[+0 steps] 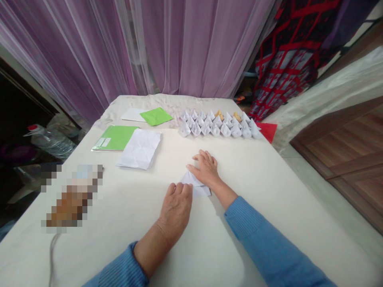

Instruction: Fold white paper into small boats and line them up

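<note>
A folded sheet of white paper (pixel 201 191) lies on the table between my hands, with a pointed top and a wide lower edge. My left hand (pixel 177 205) is closed at its left side, fingers curled over the paper's edge; the fingertips are hidden. My right hand (pixel 205 168) rests over the upper right of the sheet, fingers spread and thumb reaching toward the point. Beyond it, folded white paper boats (pixel 215 129) stand in close rows, with a yellow one (pixel 237 116) among them at the back.
Left of my hands lie a stack of white sheets (pixel 140 148), a green paper pack (pixel 115 136) and a green sheet (pixel 156 116). A blurred-out object (pixel 72 199) with a cable (pixel 51 255) is near left. Red paper (pixel 269 130) sits at the right edge. Purple curtains (pixel 191 48) hang behind.
</note>
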Available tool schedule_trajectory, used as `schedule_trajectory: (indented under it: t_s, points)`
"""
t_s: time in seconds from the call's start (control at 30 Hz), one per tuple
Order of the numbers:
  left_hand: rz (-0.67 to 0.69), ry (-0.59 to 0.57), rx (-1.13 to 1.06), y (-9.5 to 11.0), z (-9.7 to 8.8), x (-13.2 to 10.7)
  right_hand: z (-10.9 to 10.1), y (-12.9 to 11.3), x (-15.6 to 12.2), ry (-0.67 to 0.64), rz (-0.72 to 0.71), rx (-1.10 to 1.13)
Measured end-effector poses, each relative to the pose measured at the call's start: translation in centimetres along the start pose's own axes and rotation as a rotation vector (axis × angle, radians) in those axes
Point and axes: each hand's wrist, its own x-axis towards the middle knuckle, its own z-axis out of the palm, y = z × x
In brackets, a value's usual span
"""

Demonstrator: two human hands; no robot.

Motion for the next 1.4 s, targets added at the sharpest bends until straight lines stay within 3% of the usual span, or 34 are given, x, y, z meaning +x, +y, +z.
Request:
schedule_trajectory:
  t_s: [0.37,1.4]
  points:
    - [0.007,0.053,0.054,-0.1,0.0,0.1,-0.9,-0.3,-0.2,-0.082,-0.017,-0.064]
    - [0.014,0.048,0.055,-0.3,0.4,0.0,-3.8,4.1,-2.9,-0.255,-0.083,-0.132]
